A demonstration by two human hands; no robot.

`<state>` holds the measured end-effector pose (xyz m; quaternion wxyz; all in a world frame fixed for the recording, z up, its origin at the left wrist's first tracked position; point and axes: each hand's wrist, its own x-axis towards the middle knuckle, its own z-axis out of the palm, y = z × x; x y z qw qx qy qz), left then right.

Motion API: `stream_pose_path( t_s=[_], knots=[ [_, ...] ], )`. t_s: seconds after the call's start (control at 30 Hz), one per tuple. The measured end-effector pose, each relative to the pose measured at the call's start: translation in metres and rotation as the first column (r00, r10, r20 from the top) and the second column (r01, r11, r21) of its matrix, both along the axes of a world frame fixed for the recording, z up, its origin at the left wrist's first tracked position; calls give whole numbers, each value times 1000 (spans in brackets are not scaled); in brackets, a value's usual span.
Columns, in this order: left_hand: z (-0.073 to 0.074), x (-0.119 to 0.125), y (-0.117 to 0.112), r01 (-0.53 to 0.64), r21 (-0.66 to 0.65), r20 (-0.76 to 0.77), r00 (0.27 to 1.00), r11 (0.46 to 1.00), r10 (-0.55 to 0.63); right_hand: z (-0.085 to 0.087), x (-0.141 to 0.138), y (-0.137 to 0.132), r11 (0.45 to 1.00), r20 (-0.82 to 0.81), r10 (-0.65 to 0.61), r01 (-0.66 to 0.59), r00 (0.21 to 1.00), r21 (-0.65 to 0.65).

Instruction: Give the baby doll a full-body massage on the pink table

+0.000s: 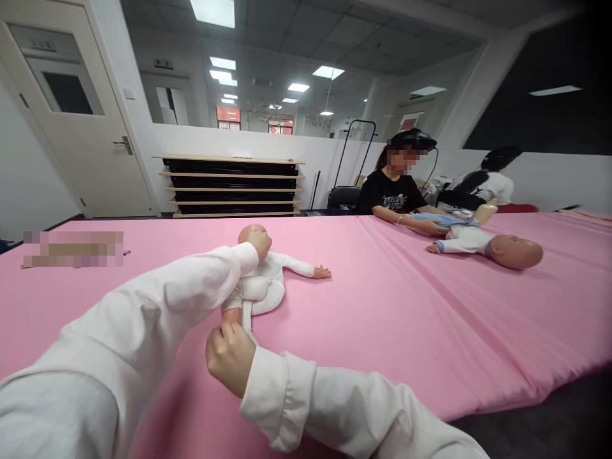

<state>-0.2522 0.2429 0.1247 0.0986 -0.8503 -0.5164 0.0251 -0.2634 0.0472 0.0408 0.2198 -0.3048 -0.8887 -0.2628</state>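
A baby doll (268, 280) in a white suit lies on the pink sheet (382, 319), one arm stretched out to the right. My left hand (261, 243) reaches over the doll's body and is closed at its head and neck. My right hand (230, 358) is a fist near the front, closed on the doll's white-clad leg (246, 313), just below its bare foot. Both my arms are in white sleeves.
Across the sheet at the right a person in a black shirt (392, 191) handles a second doll (482, 245) with a blue cloth. Another person (492, 182) sits behind. A stack of dark shelves (232, 185) and a door (76, 108) stand along the back wall.
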Motion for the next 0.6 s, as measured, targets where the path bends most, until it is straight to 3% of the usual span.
stream_pose_path(
  t_s=[0.13,0.2,0.27,0.33,0.4,0.5,0.6],
  knots=[
    [21,-27,7,-98,28,38,995,995,97,34,44,-25,997,-222,6,-21,975,-69],
    [32,-54,15,-215,23,89,973,976,212,52,78,-45,989,-379,14,-69,925,-132],
    [36,-88,21,-321,-47,167,931,946,324,55,110,-64,986,-490,-48,-37,870,-163],
    [27,-123,26,-388,-226,246,865,893,438,39,136,-80,977,-518,-86,-29,851,-211],
    [7,-156,28,-406,-425,327,764,809,556,11,153,-92,966,-517,-112,-30,848,-258],
    [-30,-192,30,-311,-649,466,558,694,686,-32,165,-101,956,-530,-104,-62,841,-287],
    [-52,-210,32,-190,-738,547,394,648,738,-46,169,-101,945,-584,-105,-102,805,-310]
  ],
)
